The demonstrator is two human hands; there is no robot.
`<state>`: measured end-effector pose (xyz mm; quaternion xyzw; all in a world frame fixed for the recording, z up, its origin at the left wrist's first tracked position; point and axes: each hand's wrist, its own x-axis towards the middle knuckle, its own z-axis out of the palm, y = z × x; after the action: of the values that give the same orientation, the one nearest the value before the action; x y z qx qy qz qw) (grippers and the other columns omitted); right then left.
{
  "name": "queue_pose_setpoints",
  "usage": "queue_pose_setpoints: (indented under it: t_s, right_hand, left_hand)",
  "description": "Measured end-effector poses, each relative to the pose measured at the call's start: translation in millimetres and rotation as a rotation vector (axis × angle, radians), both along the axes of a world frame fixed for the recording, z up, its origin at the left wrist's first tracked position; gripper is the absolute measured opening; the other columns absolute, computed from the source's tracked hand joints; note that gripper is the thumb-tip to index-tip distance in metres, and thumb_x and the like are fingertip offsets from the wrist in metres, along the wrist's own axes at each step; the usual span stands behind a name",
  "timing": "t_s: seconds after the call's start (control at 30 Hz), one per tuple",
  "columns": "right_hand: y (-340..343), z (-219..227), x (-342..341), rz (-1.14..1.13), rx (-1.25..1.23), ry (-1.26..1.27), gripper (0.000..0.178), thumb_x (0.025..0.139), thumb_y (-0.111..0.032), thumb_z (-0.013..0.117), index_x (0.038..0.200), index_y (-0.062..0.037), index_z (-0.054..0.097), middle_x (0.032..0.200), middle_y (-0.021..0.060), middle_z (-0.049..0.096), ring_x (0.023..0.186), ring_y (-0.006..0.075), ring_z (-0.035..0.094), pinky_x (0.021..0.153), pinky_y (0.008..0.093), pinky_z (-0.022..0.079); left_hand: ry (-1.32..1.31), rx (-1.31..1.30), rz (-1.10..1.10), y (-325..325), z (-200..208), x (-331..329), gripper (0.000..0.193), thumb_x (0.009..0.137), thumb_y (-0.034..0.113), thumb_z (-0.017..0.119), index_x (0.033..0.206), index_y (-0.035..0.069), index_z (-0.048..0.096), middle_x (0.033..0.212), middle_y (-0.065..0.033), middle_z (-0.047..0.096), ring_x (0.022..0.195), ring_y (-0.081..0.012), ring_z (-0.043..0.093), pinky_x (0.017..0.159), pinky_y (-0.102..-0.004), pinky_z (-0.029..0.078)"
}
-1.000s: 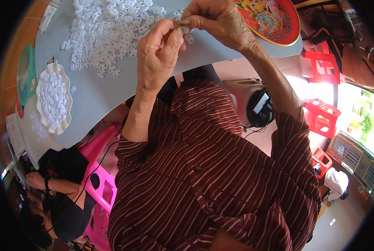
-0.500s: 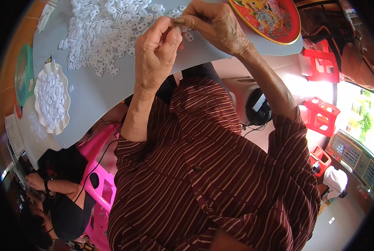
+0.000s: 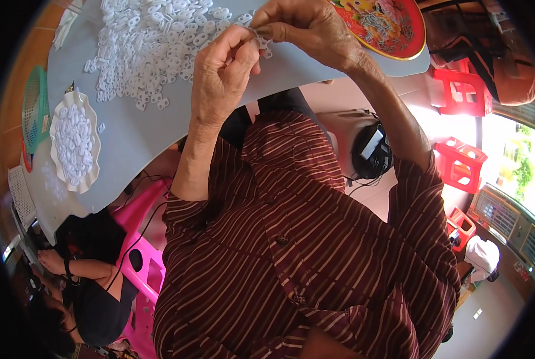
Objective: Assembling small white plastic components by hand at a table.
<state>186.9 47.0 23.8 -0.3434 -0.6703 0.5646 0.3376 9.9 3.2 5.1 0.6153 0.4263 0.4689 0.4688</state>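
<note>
My left hand [image 3: 227, 70] and my right hand [image 3: 312, 35] meet over the near edge of the grey table, fingertips together. Both are closed in a pinch. Whatever sits between the fingertips is too small and covered to make out. Behind and to the left of them spreads a heap of small white plastic pieces with holes [image 3: 145, 45]. A few loose ones lie just under the right fingers. Off to the right, a round red tray [image 3: 420, 37] with a gold rim and flower print holds many small metal pieces [image 3: 393, 30].
On the table's left stands a cream wavy-edged dish [image 3: 94, 161] of white pieces, beside a green mesh basket [image 3: 34, 107]. A person in dark clothes [image 3: 103, 308] sits at lower left by a pink chair [image 3: 151, 269]. Red stools [image 3: 459, 164] stand at right.
My hands stay pinched together, with only a slight shift of the fingers and right forearm. The red tray appears slightly higher and further left in the picture.
</note>
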Motion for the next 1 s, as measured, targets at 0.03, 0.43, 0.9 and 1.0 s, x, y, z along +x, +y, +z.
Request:
queue_pose_setpoints:
  t_s: [0.03, 0.43, 0.9, 1.0]
  right_hand:
    - [0, 0, -1, 0.007, 0.004, 0.068, 0.012, 0.090, -0.004, 0.058, 0.100, 0.0025, 0.059, 0.086, 0.0057, 0.065, 0.078, 0.0082, 0.058, 0.069, 0.0215, 0.047]
    - [3, 8, -1, 0.081, 0.021, 0.037, 0.017, 0.089, 0.001, 0.056, 0.106, 0.0011, 0.054, 0.091, 0.0077, 0.065, 0.082, 0.0094, 0.060, 0.071, 0.0217, 0.048]
    - [-9, 31, -9, -0.034, 0.376, -0.187, 0.014, 0.084, -0.005, 0.062, 0.098, -0.0012, 0.059, 0.077, 0.0086, 0.067, 0.069, 0.0138, 0.065, 0.062, 0.0271, 0.051]
    - [-5, 26, -5, -0.050, 0.258, -0.146, 0.011, 0.084, -0.005, 0.063, 0.094, 0.0005, 0.061, 0.076, 0.0077, 0.067, 0.068, 0.0113, 0.062, 0.061, 0.0264, 0.050]
  left_hand:
    - [0.012, 0.003, -0.022, 0, 1, 0, 0.013, 0.088, 0.012, 0.053, 0.081, 0.002, 0.057, 0.069, -0.0002, 0.058, 0.059, -0.0053, 0.052, 0.055, -0.0200, 0.042]
    - [-0.004, 0.008, -0.037, 1, -4, -2, 0.013, 0.087, 0.012, 0.051, 0.080, 0.003, 0.057, 0.068, 0.0000, 0.059, 0.058, -0.0055, 0.052, 0.055, -0.0199, 0.041]
    - [-0.120, 0.002, -0.023, 1, -10, -1, 0.016, 0.090, 0.016, 0.054, 0.082, 0.003, 0.059, 0.068, -0.0007, 0.060, 0.061, -0.0058, 0.053, 0.057, -0.0205, 0.042]
    - [-0.134, 0.018, -0.048, 2, -7, -2, 0.017, 0.090, 0.017, 0.053, 0.083, 0.003, 0.060, 0.067, -0.0014, 0.059, 0.064, -0.0058, 0.054, 0.060, -0.0215, 0.043]
